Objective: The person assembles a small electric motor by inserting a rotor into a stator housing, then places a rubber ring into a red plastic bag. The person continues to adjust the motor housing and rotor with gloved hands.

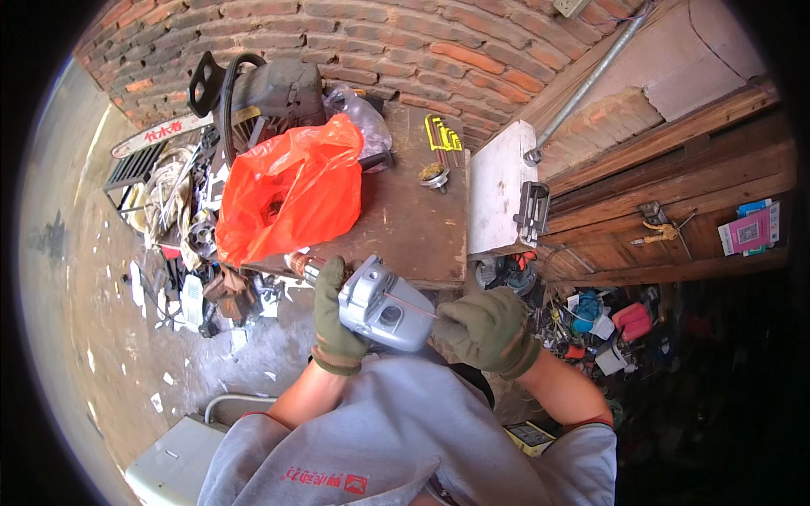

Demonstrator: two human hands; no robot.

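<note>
My left hand (332,319), in an olive-green work glove, is closed around a grey metal power-tool housing (387,305) with a round dark hole in its face. Beyond that hand pokes a copper-coloured armature end (297,262); whether it joins the housing is hidden by the glove. My right hand (491,327), gloved alike, has its fingers pinched together close to the housing's right end. A thin reddish strand (411,304) runs across the housing to those fingertips, which appear to grip it.
On the brown workbench (403,226) lie an orange plastic bag (297,190), a chainsaw (270,97), a hex-key set (442,135) and a small round metal part (434,176). A white board (503,190) stands at its right. Scrap piles (228,295) cover the floor at both sides.
</note>
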